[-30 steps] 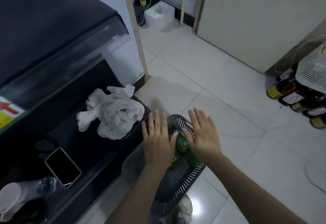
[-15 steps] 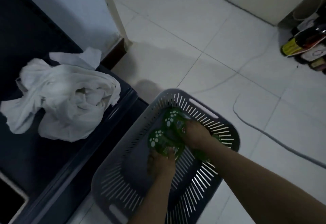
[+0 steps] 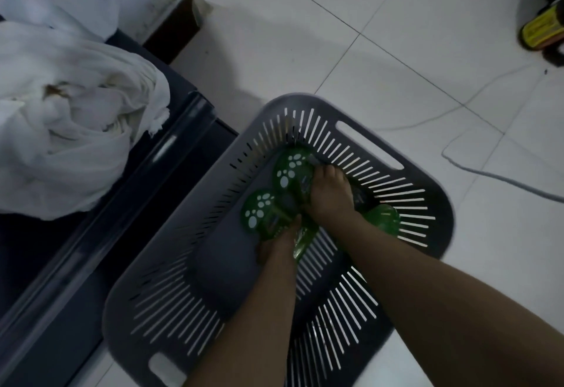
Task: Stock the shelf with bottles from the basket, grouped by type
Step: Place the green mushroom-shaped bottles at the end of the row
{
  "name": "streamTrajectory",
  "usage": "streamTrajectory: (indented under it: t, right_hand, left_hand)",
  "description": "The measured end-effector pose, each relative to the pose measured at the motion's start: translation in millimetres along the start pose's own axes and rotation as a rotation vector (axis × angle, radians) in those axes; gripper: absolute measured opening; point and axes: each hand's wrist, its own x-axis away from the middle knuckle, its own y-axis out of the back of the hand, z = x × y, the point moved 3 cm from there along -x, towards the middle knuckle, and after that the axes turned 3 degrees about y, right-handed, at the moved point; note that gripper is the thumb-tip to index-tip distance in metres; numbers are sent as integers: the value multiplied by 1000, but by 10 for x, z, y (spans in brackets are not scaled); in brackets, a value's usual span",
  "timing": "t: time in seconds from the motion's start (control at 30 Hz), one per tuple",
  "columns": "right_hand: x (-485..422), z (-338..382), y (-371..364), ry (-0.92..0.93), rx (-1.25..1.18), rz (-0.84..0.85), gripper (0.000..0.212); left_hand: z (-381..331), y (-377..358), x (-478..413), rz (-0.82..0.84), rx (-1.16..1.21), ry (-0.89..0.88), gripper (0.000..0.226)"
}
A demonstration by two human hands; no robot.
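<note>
In the slotted basket (image 3: 271, 109), the left hand (image 3: 274, 249) grasps the near green bottle (image 3: 259, 212), the right hand (image 3: 329, 197) the far green bottle (image 3: 290, 170). Best to lift both straight up and shelve them together.

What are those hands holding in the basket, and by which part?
The left hand grips the nearer green bottle, the right hand the farther green bottle, each round the body, away from its paw-print base.

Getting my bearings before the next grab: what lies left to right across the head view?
White cloth → grey basket, green bottles inside it → yellow-labelled bottle on the floor.
</note>
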Motion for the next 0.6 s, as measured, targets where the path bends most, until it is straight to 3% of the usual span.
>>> streamTrajectory:
  t: [0.07,0.2,0.27,0.43,0.6]
  right_hand:
    - [-1,10,0,13,46,-21,71]
    - [-14,-9,-16,-27,-74,19,84]
    - [-3,-1,-13,-41,-145,65,80]
    - [83,3,16,-24,-78,140,67]
    - [326,4,136,-39,-124,110,70]
  left_hand:
    - [25,-10,-167,2,-18,7,73]
    - [-20,102,-188,-83,26,48,107]
    - [-146,142,70,-97,15,48,106]
    - [-204,305,243,-85,-58,-79,76]
    - [-191,391,588,-102,-80,-166,78]
